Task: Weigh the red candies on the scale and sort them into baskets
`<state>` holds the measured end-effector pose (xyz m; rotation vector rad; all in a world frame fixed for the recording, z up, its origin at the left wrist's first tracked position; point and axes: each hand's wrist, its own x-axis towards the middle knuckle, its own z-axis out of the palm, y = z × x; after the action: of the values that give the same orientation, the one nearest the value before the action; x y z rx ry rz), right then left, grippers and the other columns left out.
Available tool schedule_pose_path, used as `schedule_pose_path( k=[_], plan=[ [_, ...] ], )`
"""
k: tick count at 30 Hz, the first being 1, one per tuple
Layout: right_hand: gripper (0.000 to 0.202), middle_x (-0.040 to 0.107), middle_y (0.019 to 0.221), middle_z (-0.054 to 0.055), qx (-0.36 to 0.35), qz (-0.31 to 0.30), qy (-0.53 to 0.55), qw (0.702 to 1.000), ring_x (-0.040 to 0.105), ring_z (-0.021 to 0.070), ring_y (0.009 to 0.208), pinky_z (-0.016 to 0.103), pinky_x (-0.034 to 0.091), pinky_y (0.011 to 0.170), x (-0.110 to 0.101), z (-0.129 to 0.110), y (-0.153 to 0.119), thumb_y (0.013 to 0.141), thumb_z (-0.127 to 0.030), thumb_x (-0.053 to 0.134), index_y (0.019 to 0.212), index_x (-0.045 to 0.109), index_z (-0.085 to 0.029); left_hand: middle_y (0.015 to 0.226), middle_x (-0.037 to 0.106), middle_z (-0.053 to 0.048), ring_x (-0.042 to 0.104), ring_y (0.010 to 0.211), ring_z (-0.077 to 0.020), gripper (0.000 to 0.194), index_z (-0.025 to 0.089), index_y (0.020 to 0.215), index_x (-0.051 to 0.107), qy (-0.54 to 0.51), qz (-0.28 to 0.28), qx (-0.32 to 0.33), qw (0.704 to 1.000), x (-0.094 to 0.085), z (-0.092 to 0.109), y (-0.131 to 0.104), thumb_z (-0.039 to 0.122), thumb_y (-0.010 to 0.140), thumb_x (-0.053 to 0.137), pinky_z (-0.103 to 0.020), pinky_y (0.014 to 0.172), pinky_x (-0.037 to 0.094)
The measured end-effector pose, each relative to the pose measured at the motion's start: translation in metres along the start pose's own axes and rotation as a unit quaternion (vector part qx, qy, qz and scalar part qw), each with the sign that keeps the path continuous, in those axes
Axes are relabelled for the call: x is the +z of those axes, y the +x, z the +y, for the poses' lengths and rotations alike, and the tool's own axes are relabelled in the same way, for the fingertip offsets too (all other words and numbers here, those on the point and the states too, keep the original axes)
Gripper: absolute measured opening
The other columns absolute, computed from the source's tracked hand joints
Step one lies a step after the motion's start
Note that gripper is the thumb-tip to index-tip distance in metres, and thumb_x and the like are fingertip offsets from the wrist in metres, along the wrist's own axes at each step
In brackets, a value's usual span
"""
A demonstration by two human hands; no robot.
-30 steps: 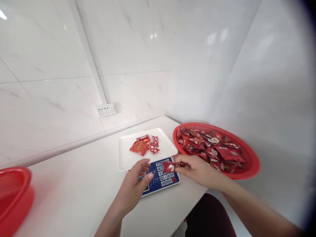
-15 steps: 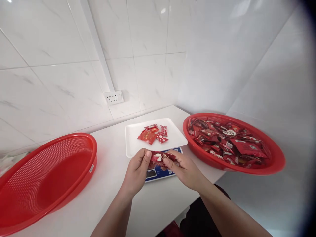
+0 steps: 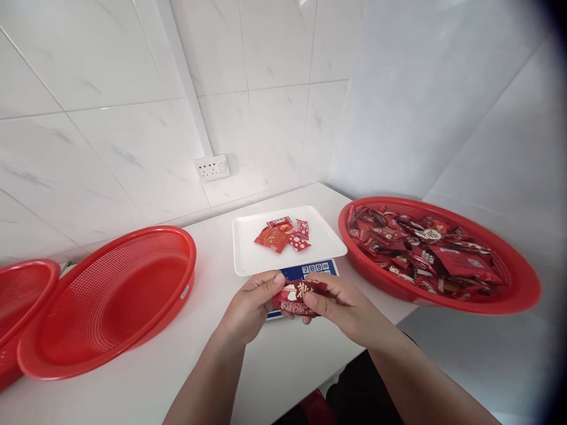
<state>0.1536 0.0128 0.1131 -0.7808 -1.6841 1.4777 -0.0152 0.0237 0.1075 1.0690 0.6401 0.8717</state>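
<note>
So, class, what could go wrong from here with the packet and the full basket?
The dark red packet, held by the left hand and right hand over the scale, might slip and press its keys.

The full basket juts past the edge of the table; a knock from the right arm could tip it.

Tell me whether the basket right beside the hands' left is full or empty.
Empty: the basket shows its bare red bottom and mesh sides.
</note>
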Motion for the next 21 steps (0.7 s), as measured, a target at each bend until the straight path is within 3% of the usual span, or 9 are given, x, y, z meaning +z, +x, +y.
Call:
schedule_pose_path(
  k=[5,9,13,15,21],
  plan=[
    [0.026,0.064,0.079,0.004,0.009,-0.008,0.010,1.000,0.059,0.0141,0.069,0.027,0.050,0.063,-0.001,-0.001,-0.002,0.086,-0.041,0.048,0.083,0.058,-0.018,0.055,0.056,-0.002,0.047,0.048,-0.0120,0.031,0.016,0.062,0.057,-0.008,0.007,-0.017,1.000,0.001,0.002,-0.002,0.044,0.076,0.056,-0.025,0.051,0.038],
    [0.026,0.060,0.076,0.001,0.006,0.025,-0.007,1.000,0.058,0.0120,0.065,0.026,0.049,0.063,-0.003,0.003,-0.003,0.084,-0.042,0.050,0.082,0.058,-0.017,0.054,0.052,0.000,0.047,0.053,-0.0122,0.032,0.017,0.060,0.053,0.031,0.015,0.036,0.999,0.003,0.002,-0.003,0.042,0.080,0.053,-0.024,0.054,0.037],
    [0.026,0.057,0.072,0.000,0.008,0.068,-0.035,0.997,0.056,0.0119,0.064,0.025,0.046,0.062,-0.006,0.008,-0.004,0.085,-0.043,0.049,0.083,0.057,-0.018,0.054,0.042,0.003,0.039,0.054,-0.0101,0.036,0.018,0.057,0.045,0.178,0.059,0.109,0.976,0.003,0.003,-0.004,0.040,0.084,0.049,-0.022,0.053,0.032],
    [0.026,0.057,0.071,0.000,0.007,0.085,-0.051,0.995,0.056,0.0124,0.065,0.025,0.046,0.062,-0.006,0.011,-0.004,0.085,-0.043,0.048,0.083,0.055,-0.018,0.055,0.039,0.004,0.035,0.054,-0.0092,0.036,0.018,0.057,0.043,0.254,0.080,0.113,0.957,0.002,0.004,-0.004,0.040,0.085,0.047,-0.021,0.051,0.029],
    [0.024,0.060,0.075,0.001,0.016,0.076,-0.086,0.993,0.057,0.0140,0.070,0.026,0.048,0.065,-0.006,0.023,-0.007,0.083,-0.041,0.052,0.093,0.054,-0.020,0.059,0.046,0.003,0.039,0.056,-0.0104,0.035,0.017,0.061,0.048,0.372,0.011,0.081,0.925,0.006,0.006,-0.002,0.039,0.088,0.041,-0.020,0.052,0.030]
  ],
)
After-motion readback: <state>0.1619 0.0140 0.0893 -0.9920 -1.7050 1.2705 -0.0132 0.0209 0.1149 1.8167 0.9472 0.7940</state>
